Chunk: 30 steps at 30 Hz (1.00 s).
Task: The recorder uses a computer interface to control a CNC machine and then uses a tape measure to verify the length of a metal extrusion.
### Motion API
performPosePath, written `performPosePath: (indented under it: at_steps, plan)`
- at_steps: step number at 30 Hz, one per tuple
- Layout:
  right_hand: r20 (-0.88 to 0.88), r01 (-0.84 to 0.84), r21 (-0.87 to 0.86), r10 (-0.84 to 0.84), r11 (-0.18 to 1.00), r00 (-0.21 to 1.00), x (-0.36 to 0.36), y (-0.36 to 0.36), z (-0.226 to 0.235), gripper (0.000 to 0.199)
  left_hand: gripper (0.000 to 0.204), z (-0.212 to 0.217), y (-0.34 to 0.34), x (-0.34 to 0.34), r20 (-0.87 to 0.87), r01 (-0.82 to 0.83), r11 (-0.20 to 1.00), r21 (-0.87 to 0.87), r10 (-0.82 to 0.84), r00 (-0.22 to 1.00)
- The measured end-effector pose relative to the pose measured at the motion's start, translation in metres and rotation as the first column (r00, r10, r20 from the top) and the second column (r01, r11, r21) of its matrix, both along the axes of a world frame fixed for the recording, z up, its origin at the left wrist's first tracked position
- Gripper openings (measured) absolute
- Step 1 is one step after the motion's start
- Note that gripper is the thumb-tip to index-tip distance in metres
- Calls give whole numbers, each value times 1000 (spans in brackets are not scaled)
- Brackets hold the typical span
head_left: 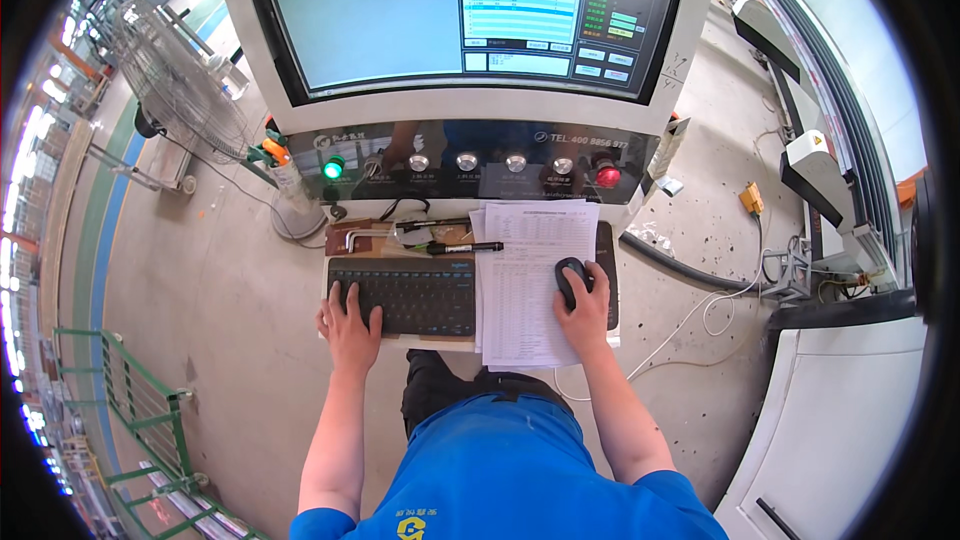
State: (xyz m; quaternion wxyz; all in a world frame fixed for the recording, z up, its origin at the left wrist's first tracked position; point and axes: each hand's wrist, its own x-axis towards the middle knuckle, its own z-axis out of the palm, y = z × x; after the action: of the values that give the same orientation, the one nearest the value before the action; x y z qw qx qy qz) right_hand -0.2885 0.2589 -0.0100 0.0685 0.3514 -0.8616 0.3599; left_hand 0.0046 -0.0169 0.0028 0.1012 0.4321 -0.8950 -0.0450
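Note:
My left hand point(349, 324) lies flat on the left end of a black keyboard point(415, 292), fingers spread over the keys. My right hand point(586, 306) is cupped over a black mouse point(570, 278) at the right side of the console shelf. Between the hands a stack of printed paper sheets point(530, 280) covers the right part of the keyboard. A black marker pen point(462, 249) lies just behind the keyboard. Above it all stands a large monitor point(465, 10) showing tables and fields.
A dark panel under the screen carries a lit green button point(334, 169), several metal knobs point(466, 161) and a red button point(608, 176). A standing fan point(172, 80) is at the left, green railing point(150, 420) lower left, white machine housing point(850, 420) and cables point(700, 315) at the right.

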Motion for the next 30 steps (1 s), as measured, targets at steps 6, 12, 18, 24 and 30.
performPosePath:
  at_steps: [6,12,18,24,30]
  plan:
    - [-10,-35,39,36,999,999,4,-3,0,49,61,9,6,7,34,-31,1000,3,31,999]
    - [6,-23,32,23,999,1000,-5,-3,8,48,60,13,2,-7,-55,10,1000,-18,-11,998]
    - [-34,-49,28,50,998,998,-10,-6,-4,47,61,7,2,-5,-66,4,999,-53,-8,998]
    - [44,-17,88,13,996,999,-3,-1,-12,50,62,9,-1,4,-13,0,999,36,0,1000]
    - [20,-4,8,3,1000,1000,2,-2,-1,46,61,5,-3,4,17,12,1000,17,-13,1000]
